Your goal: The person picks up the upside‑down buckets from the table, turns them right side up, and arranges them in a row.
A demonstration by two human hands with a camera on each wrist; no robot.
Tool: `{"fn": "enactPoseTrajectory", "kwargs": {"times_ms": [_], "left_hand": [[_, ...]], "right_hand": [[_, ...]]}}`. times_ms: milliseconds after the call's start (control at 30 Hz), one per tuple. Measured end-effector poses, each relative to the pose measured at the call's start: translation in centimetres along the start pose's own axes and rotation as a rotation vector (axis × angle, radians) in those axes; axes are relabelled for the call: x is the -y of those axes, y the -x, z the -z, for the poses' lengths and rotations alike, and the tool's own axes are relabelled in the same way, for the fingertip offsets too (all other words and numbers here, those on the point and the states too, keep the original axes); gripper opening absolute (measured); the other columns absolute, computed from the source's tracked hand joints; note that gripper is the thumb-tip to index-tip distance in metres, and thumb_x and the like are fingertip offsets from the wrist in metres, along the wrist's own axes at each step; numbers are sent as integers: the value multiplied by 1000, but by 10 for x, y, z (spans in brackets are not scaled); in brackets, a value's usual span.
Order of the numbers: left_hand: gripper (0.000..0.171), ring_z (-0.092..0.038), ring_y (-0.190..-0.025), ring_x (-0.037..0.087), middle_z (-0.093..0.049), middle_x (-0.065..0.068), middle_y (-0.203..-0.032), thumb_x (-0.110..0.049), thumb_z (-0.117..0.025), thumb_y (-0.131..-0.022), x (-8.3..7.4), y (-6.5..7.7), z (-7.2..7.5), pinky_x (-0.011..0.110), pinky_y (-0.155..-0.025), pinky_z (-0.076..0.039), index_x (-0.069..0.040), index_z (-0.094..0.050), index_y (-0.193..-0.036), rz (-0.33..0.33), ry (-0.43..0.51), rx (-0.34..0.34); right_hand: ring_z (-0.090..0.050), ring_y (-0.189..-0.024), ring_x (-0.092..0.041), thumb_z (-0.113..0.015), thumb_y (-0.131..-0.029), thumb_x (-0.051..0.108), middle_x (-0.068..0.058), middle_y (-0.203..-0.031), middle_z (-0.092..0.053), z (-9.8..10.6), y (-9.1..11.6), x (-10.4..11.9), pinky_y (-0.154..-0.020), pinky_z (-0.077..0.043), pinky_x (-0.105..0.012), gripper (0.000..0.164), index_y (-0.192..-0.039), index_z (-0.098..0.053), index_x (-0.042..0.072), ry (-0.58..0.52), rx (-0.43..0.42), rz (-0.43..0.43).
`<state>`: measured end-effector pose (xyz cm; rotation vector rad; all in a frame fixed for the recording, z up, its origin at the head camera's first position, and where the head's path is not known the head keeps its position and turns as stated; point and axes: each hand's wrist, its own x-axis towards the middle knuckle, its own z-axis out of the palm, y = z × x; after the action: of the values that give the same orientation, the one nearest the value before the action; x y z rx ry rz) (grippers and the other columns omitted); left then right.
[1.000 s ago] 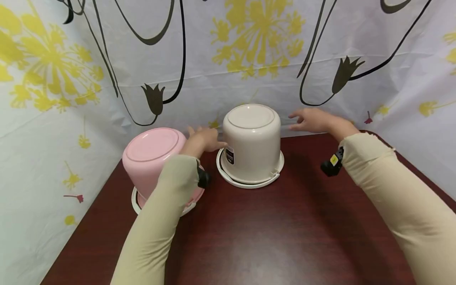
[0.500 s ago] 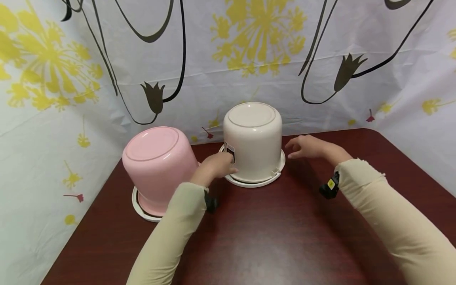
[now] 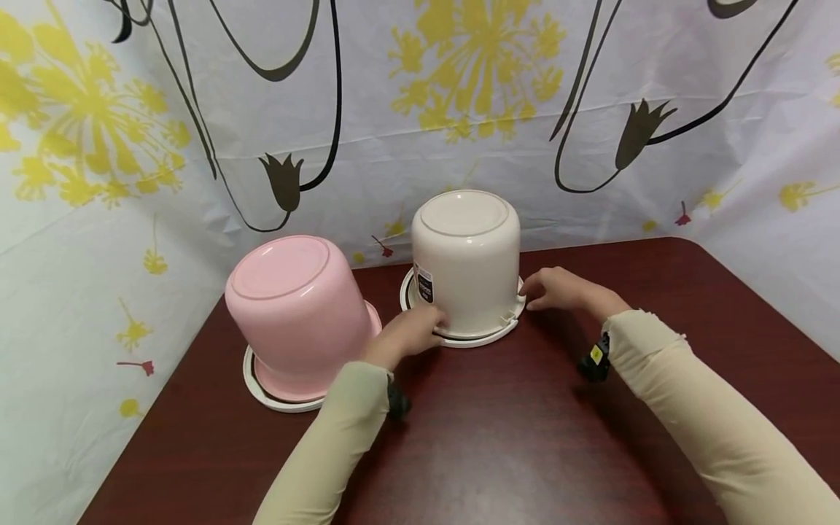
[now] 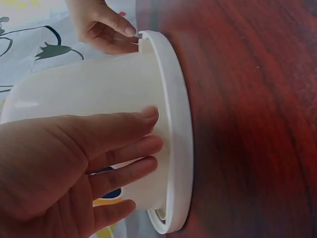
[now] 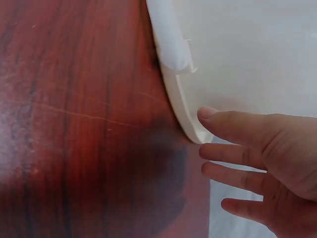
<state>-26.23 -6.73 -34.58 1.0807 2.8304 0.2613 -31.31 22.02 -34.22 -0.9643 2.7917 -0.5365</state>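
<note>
A cream bucket (image 3: 467,262) stands upside down near the back of the table, its handle (image 4: 179,124) lying round the rim. At its front left, my left hand (image 3: 410,332) is low by the rim; the left wrist view shows the thumb and fingers (image 4: 131,171) extended over the bucket's wall. On the other side my right hand (image 3: 561,289) reaches to the rim, thumb and fingers spread, fingertips right at the edge in the right wrist view. Neither hand grips anything. Left of it, a pink bucket (image 3: 295,321) is also upside down, partly covered by the left arm.
The dark red-brown table (image 3: 499,437) has a glossy surface. A white curtain (image 3: 367,102) with yellow and dark flowers hangs behind and to the left. A dark label (image 3: 425,286) is on the cream bucket's left side.
Both hands have come down toward the cream bucket's rim. My left hand moved from between the buckets to the front left, and my right hand closed in from the right. The buckets stay put.
</note>
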Motion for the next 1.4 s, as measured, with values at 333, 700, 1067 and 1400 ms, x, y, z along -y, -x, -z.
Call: {"fn": "enactPoseTrajectory", "kwargs": {"times_ms": [333, 700, 1067, 1400], "left_hand": [[13, -58, -86, 19, -65, 3, -88, -3, -68, -77, 0, -5, -9, 31, -78, -45, -6, -69, -89, -2, 13, 18], [24, -58, -96, 18, -65, 0, -97, 0, -68, -74, -4, -9, -14, 28, -84, -44, -11, -71, -96, 49, -39, -32], [23, -58, -94, 19, -65, 1, -95, 5, -64, -74, 0, -4, -19, 27, -83, -44, -9, -70, -93, 13, -14, -67], [18, -55, -91, 20, -59, 5, -90, 5, -63, -77, 1, -1, -15, 29, -81, -43, -5, -64, -92, -50, -11, -106]], "right_hand": [[-56, -97, -31, -69, -80, 8, -12, -100, -65, -11, -2, -4, -83, -43, -46, 22, -101, -67, 1, 8, -23, -24], [-58, -88, -27, -71, -78, 10, -8, -92, -64, -24, -3, -12, -76, -45, -43, 16, -92, -67, 4, 3, -94, -64], [-58, -84, -26, -74, -76, 11, -4, -86, -64, -30, -6, -11, -74, -46, -41, 13, -86, -67, 7, -16, -115, -87], [-58, -84, -24, -75, -76, 14, -2, -86, -64, -29, -4, -10, -73, -46, -40, 13, -87, -67, 10, -22, -170, -96]]}}
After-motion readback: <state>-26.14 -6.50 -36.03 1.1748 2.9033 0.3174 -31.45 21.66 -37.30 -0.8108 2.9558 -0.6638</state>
